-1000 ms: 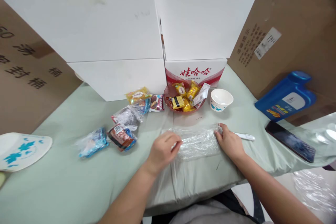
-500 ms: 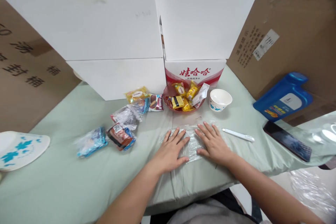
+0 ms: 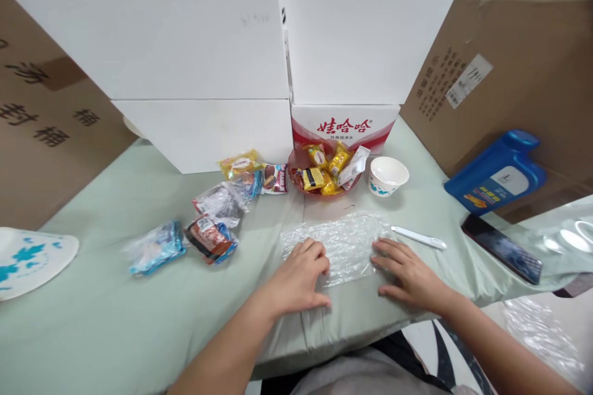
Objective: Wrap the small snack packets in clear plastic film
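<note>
A crinkled clear plastic sheet point(image 3: 345, 241) lies flat on the pale green tablecloth point(image 3: 139, 315) in front of me. My left hand point(image 3: 296, 278) rests on the sheet's near left corner, fingers slightly curled and lying flat, holding nothing. My right hand point(image 3: 407, 274) lies at the sheet's near right edge with fingers stretched out flat. Just beyond the sheet stands a red bowl point(image 3: 296, 166) filled with yellow wrapped snacks, and a white paper bowl point(image 3: 389, 174) sits to its right.
Several wrapped snacks point(image 3: 213, 237) lie loose to the left. A white pen-like tool point(image 3: 419, 237), a dark phone point(image 3: 503, 248) and a blue bottle point(image 3: 498, 171) are on the right. White and brown cardboard boxes point(image 3: 352, 43) wall the back. A paper plate point(image 3: 28, 256) sits far left.
Both hands slid apart from the sheet's middle to its near corners, spreading it out flat. A second ago they held its two ends.
</note>
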The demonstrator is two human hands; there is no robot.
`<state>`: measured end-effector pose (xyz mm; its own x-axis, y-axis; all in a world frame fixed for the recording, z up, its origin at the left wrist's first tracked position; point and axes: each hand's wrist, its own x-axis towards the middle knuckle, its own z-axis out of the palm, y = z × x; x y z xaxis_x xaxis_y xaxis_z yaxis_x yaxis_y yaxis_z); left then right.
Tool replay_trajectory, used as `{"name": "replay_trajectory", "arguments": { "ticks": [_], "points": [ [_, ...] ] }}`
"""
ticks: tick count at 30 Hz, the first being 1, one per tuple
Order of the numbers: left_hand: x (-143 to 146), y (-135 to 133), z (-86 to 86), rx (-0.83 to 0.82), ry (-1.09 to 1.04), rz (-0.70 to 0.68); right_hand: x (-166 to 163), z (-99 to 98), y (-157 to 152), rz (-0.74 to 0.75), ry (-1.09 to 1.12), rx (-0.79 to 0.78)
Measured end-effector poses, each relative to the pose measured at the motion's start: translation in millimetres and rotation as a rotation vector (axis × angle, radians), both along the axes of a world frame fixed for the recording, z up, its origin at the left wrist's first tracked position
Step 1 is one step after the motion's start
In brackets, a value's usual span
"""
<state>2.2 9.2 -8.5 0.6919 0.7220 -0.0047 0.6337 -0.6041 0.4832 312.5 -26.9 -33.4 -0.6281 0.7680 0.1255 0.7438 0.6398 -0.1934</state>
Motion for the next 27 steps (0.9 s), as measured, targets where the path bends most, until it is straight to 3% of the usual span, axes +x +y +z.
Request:
{"name": "replay_trajectory", "arguments": {
  "ticks": [6,14,20,22,27],
  "points": [
    [-4,0,0.7,-0.068,0.015,-0.051,27,-7.8,-12,-0.093,0.114,0.091],
    [-12,7,15.3,-0.094,-0.068,-0.023,21,5.5,-4,-0.145,0.308,0.139],
    [-23,12,18.6,-0.105,-0.049,0.006,24,0.6,-2,-0.396,0.412,0.018],
    [-28,14,18.0,-0.151,-0.093,0.057,24,-3.1,-1,-0.467,0.436,-0.032],
    [-34,19,13.9,-0.249,-0.144,0.346,11,-3.9,3,-0.587,0.428,-0.159]
  ]
}}
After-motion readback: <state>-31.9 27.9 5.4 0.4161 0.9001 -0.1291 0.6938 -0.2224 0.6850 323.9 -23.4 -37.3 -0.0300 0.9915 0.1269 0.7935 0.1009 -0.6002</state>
